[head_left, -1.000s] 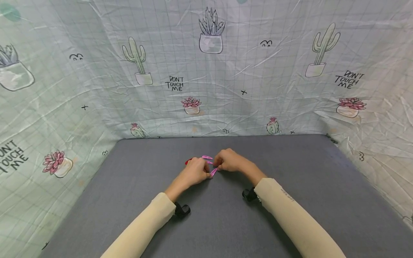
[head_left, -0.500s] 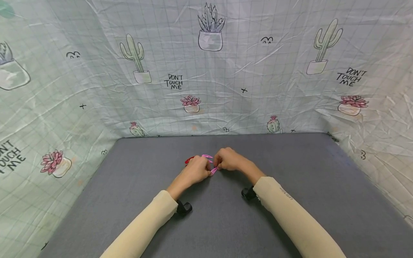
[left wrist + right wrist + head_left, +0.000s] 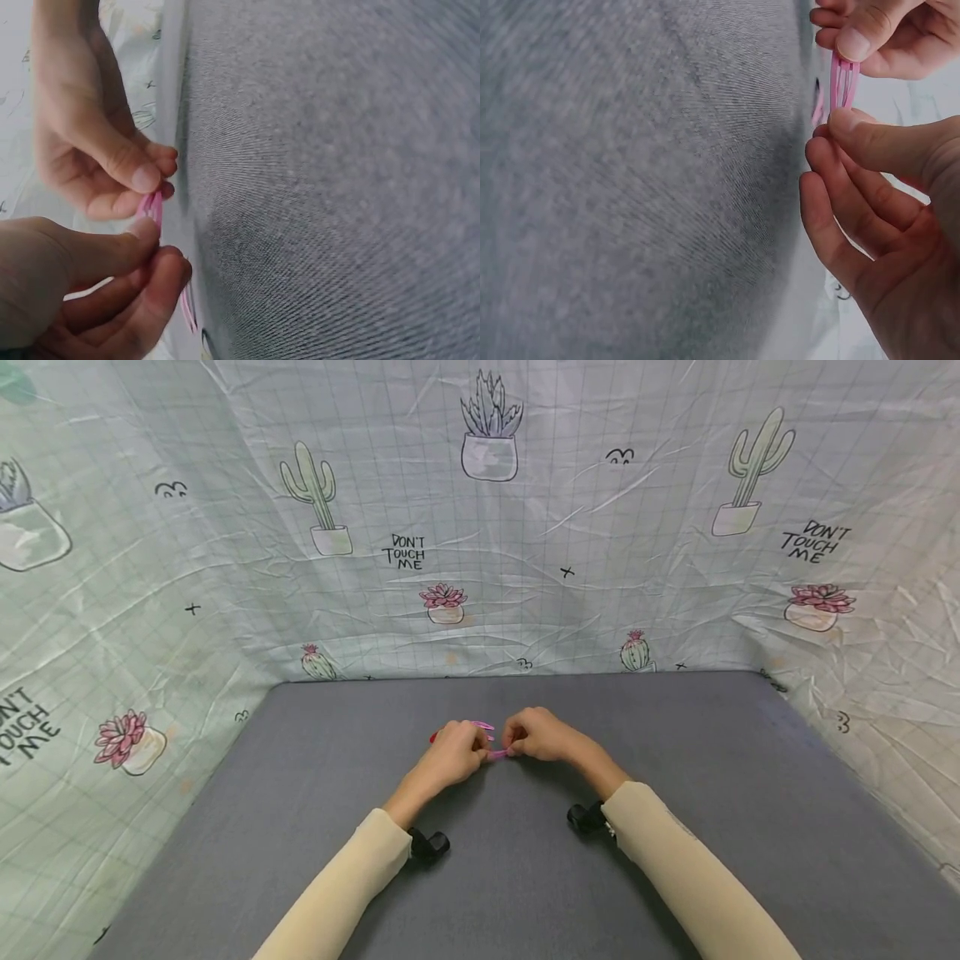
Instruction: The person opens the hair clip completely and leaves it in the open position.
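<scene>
A pink snap hair clip (image 3: 498,754) is stretched between both hands, near the middle of the table. My left hand (image 3: 454,752) pinches one end between thumb and fingers; my right hand (image 3: 538,735) pinches the opposite end. In the right wrist view the slotted body of the hair clip (image 3: 845,84) shows between the two thumbs. The left wrist view has the same hair clip (image 3: 153,204) partly covered by the fingertips. Just beyond the left hand lies another pink hair clip (image 3: 484,726), and a red item (image 3: 432,737) peeks out, mostly hidden by that hand.
The dark grey cloth-covered table (image 3: 495,868) extends around the hands. A pale curtain (image 3: 555,527) printed with cacti rises at its back and sides. Black wrist cameras (image 3: 429,845) sit under both cuffs.
The held hair clip has turned from a slant to nearly level. My left hand's fingertips have risen a little, and the right hand has shifted slightly right.
</scene>
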`<action>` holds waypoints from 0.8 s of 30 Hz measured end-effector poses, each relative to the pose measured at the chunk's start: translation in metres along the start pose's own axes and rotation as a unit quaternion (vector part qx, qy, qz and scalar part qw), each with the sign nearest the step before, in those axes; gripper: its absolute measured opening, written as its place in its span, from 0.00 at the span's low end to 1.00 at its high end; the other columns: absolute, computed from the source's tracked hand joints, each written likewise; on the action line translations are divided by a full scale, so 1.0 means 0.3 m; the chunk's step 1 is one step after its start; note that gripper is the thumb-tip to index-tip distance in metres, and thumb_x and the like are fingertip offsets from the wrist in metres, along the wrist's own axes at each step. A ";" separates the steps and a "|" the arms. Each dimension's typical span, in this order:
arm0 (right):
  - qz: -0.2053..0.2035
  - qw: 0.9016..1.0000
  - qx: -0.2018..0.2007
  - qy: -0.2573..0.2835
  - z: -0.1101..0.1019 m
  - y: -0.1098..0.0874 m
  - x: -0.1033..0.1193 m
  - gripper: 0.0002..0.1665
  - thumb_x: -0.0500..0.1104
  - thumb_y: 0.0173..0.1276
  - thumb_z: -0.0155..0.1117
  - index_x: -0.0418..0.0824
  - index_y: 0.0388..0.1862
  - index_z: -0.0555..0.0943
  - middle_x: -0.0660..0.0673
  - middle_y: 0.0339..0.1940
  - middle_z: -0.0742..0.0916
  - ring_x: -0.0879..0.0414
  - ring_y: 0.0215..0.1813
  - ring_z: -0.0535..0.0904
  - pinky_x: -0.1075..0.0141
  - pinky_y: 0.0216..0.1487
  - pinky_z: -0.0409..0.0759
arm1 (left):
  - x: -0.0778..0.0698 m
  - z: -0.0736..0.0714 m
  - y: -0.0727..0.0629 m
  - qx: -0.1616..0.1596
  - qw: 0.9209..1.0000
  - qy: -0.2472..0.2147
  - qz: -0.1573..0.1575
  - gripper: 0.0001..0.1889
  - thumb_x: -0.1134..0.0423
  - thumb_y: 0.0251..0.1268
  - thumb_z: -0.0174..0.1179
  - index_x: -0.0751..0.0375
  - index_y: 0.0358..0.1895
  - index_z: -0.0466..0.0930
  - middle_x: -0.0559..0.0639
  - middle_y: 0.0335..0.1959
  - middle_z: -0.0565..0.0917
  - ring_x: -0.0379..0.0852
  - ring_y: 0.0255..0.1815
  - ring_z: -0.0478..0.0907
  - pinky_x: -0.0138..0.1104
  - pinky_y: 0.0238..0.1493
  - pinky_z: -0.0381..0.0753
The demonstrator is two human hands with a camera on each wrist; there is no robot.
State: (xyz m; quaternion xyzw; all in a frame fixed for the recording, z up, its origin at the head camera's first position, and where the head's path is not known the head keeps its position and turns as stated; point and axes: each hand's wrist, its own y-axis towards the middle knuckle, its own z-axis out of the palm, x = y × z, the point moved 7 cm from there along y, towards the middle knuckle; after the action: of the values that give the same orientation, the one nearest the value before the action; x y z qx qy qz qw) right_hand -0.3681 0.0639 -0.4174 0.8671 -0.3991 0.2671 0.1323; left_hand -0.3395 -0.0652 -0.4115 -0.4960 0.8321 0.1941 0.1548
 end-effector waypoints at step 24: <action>-0.001 0.991 -0.115 0.072 -0.073 -0.161 0.011 0.04 0.40 0.70 0.72 0.39 0.37 0.87 0.49 0.32 0.90 0.62 0.32 0.82 0.66 0.36 0.81 | -0.019 -0.013 -0.007 -0.045 0.988 -0.149 0.024 0.03 0.62 0.69 0.68 0.55 0.36 0.90 0.45 0.25 0.86 0.37 0.23 0.79 0.31 0.26 0.77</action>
State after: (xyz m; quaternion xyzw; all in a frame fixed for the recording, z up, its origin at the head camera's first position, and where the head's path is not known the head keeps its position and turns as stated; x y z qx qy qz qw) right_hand -0.3373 0.1028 -0.3983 0.8251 -0.4158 0.2809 0.2595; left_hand -0.3352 -0.0638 -0.4058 -0.4479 0.8017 0.3067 0.2501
